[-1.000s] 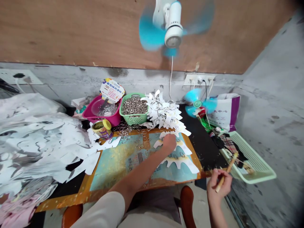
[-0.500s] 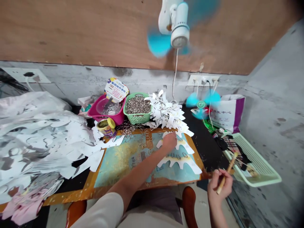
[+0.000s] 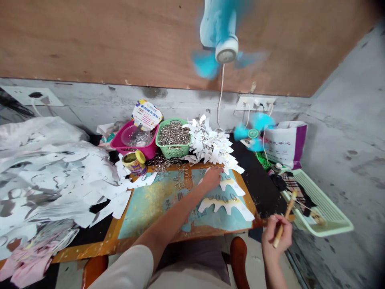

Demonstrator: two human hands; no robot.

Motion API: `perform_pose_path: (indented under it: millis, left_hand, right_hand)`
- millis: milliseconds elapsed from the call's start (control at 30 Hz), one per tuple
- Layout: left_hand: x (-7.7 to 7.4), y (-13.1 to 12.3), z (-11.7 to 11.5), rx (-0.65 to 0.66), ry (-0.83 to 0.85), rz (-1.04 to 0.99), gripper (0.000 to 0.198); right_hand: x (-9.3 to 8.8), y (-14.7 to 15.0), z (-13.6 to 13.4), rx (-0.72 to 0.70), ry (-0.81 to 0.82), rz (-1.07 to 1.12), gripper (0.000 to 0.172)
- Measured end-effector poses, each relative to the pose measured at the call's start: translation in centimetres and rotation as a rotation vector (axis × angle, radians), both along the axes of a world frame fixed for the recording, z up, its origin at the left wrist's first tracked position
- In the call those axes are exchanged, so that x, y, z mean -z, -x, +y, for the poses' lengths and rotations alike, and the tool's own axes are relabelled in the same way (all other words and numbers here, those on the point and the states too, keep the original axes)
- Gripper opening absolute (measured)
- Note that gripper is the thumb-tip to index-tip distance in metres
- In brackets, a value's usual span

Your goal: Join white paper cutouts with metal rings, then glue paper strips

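Observation:
My right hand [image 3: 276, 233] is closed around a slim wooden brush [image 3: 290, 205], its yellowed tip pointing up, off the table's right front edge. On the work mat [image 3: 144, 216], my left hand [image 3: 213, 178] reaches over a white scalloped cutout [image 3: 233, 186] with metal rings on it. Its fingers are drawn together, and what they grip, if anything, is hidden. Nearer to me lies another scalloped cutout [image 3: 227, 206] with a row of metal rings along its yellowish upper edge. Beyond my left hand is a heap of similar cutouts [image 3: 210, 140].
A green basket of metal rings [image 3: 174, 151] and a pink basket [image 3: 147, 150] stand at the back, with a can [image 3: 134, 163] before them. White cut sheets [image 3: 60, 180] pile up at left. A pale green tray [image 3: 333, 216] is at right; fan blades [image 3: 206, 64] spin overhead.
My left hand has shifted slightly at the far cutout, now covering more of its left part. The brush stays in my right hand, almost unmoved. The view has shifted a little.

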State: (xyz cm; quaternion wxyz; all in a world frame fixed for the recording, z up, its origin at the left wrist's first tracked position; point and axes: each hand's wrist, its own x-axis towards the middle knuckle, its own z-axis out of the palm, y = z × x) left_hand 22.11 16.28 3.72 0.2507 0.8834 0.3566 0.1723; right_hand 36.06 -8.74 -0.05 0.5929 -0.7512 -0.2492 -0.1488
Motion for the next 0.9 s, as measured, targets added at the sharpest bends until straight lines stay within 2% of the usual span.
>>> perform_pose_path:
  millis: [100, 167, 267, 333, 400, 467, 567, 633, 700, 767, 833, 867, 900]
  left_hand:
    - [-0.5, 2.0, -0.3, -0.025, -0.048, -0.058, 0.029]
    - [-0.6, 5.0, -0.4, -0.065, -0.082, -0.076, 0.032]
    - [-0.1, 11.9, -0.8, -0.192, -0.131, -0.068, 0.029]
    - [0.5, 17.4, -1.3, -0.32, -0.169, -0.048, 0.027]
    - [1.0, 22.8, -2.1, -0.448, -0.204, -0.016, 0.028]
    - [1.3, 27.7, -3.2, -0.563, -0.235, 0.022, 0.028]
    - [1.5, 32.8, -5.2, -0.686, -0.261, 0.086, 0.029]
    - [1.4, 34.8, -6.0, -0.716, -0.26, 0.127, 0.03]
    - [1.4, 35.6, -6.0, -0.713, -0.25, 0.159, 0.031]
    - [1.3, 35.7, -5.0, -0.696, -0.237, 0.184, 0.033]
    - [1.1, 35.2, -3.5, -0.682, -0.217, 0.209, 0.037]
    - [1.1, 35.0, -2.7, -0.672, -0.203, 0.222, 0.04]
    - [1.0, 34.8, -2.0, -0.663, -0.185, 0.235, 0.044]
  right_hand:
    - [-1.5, 0.0, 0.0, 0.034, -0.048, 0.018, 0.04]
    - [-3.1, -0.1, 0.2, 0.033, -0.181, 0.057, 0.045]
    - [-5.8, -0.1, 1.1, -0.139, -0.359, 0.117, 0.07]
    - [-7.4, 0.5, 2.4, -0.274, -0.351, 0.204, 0.085]
    - [-8.8, 1.9, 4.6, -0.387, -0.294, 0.335, 0.09]
    - [-9.9, 4.2, 7.6, -0.551, -0.219, 0.459, 0.084]
    - [-11.7, 9.0, 13.1, -0.825, -0.226, 0.538, 0.047]
    - [-13.3, 12.7, 16.9, -1.028, -0.187, 0.476, 0.033]
    - [-15.1, 16.5, 20.4, -1.212, -0.135, 0.372, 0.034]
    - [-16.9, 20.4, 23.8, -1.312, -0.033, 0.181, 0.039]
    - [-18.3, 24.2, 26.9, -1.331, 0.131, -0.177, 0.047]
    - [-18.7, 26.1, 28.3, -1.281, 0.229, -0.372, 0.05]
    - [-18.9, 27.9, 29.7, -1.279, 0.273, -0.439, 0.048]
